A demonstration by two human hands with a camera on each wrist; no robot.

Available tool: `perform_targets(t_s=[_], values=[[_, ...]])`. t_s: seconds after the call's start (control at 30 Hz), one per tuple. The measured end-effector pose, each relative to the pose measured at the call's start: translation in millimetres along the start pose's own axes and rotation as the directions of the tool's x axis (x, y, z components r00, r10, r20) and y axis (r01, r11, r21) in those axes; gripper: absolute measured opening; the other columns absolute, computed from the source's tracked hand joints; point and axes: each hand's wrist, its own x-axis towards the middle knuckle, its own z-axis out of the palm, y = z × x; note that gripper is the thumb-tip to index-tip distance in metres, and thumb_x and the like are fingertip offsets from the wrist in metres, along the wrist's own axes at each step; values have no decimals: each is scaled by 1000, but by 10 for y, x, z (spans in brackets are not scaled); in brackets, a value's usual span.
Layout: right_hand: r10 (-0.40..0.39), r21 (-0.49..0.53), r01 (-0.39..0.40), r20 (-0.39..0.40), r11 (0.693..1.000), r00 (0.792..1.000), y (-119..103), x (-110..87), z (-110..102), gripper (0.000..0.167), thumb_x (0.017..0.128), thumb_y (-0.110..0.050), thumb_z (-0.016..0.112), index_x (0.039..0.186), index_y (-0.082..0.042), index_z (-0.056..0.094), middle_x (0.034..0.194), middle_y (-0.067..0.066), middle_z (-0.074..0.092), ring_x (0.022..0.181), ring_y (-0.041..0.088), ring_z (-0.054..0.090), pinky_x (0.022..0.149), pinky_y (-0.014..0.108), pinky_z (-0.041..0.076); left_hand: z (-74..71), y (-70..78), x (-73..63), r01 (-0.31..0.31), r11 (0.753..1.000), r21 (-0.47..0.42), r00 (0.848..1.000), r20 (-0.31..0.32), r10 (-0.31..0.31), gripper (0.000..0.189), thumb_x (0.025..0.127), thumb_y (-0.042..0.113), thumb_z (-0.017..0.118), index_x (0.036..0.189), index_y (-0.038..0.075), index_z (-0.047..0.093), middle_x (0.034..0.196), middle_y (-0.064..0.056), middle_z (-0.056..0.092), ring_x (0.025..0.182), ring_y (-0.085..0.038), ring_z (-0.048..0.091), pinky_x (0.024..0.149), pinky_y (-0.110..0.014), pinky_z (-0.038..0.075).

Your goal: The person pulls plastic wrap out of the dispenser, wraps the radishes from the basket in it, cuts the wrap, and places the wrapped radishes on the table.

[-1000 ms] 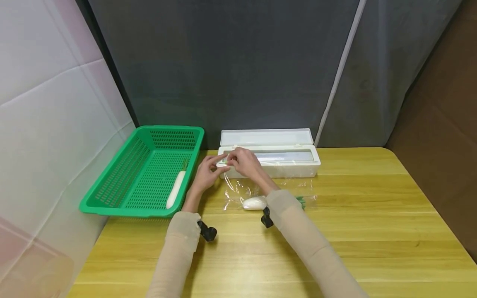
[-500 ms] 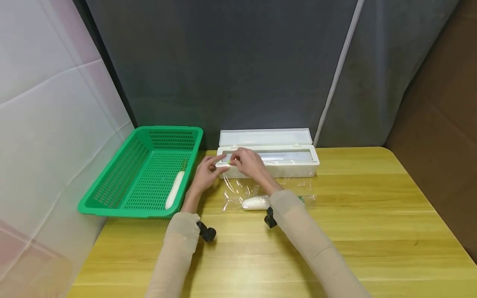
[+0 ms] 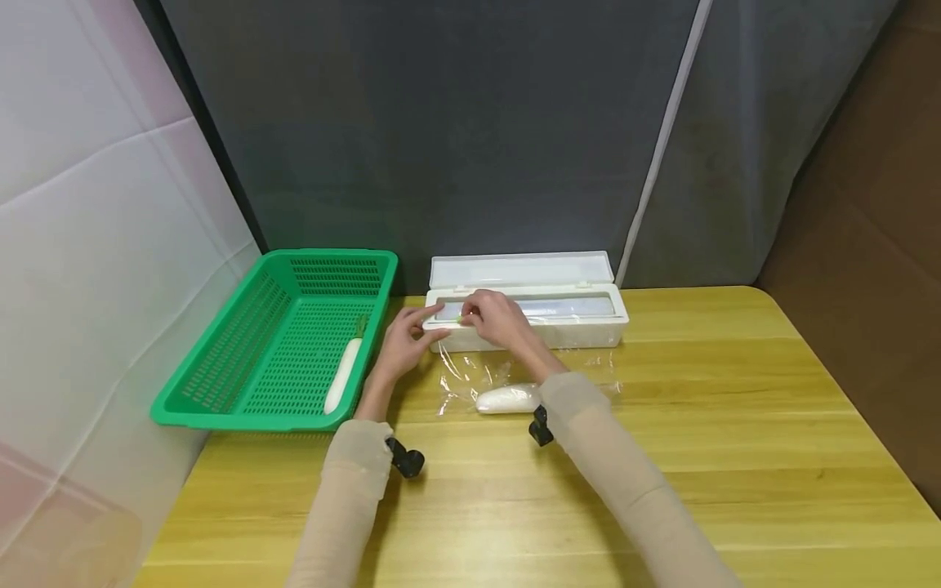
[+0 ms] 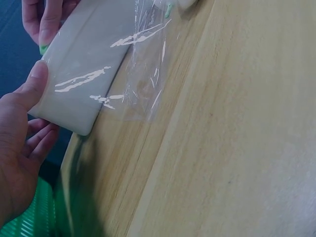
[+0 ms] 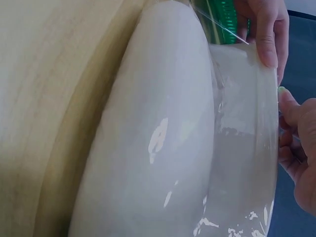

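Note:
A white cling film dispenser point(image 3: 588, 336) lies across the table with its lid raised. My left hand point(image 3: 400, 343) grips its left end, thumb on the near edge, as the left wrist view also shows. My right hand point(image 3: 496, 317) pinches a small green slide cutter point(image 4: 43, 49) on the dispenser's edge, right of the left hand; the fingers hide much of it. Clear cling film point(image 4: 148, 74) hangs from the front onto the table. A white radish point(image 5: 153, 98) lies under the film in front of the dispenser, its leafy end hidden by the right sleeve in the head view.
A green plastic basket point(image 3: 165, 406) stands at the left, close to my left arm, with another white radish point(image 3: 343, 376) inside along its right wall. A dark grey cloth point(image 3: 470, 147) hangs behind the wooden table point(image 3: 720, 425).
My right hand has slid a little to the right along the dispenser's edge with the green slide cutter. The left hand keeps its grip on the left end.

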Motion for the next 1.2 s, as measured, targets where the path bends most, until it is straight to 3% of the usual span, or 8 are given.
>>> perform_targets(t_s=[0.3,0.63,1.2], values=[[28,-2,-28,14,1000,1000,25,-49,-47,11,95,-21,72,101,-12,74,92,-1,65,80,14,60,72,28,51,17,-34,3,-33,999,-6,999,2,33,50,88,16,80,135,7,65,119,-20,59,99,-31,59,88,-43,52],[17,71,-20,35,997,999,60,-66,-60,8,96,-13,69,101,-6,69,95,3,63,83,17,60,76,26,53,-5,-13,-2,-4,1000,-14,1000,7,4,50,89,17,79,136,9,64,121,-20,58,98,-33,60,89,-43,51],[23,47,-23,-3,999,1000,222,-191,-163,8,96,-14,70,98,-6,70,94,4,65,83,18,62,76,28,54,-9,-19,-9,31,999,-17,999,16,-31,51,89,19,80,137,12,64,123,-19,57,97,-32,60,89,-42,51]])
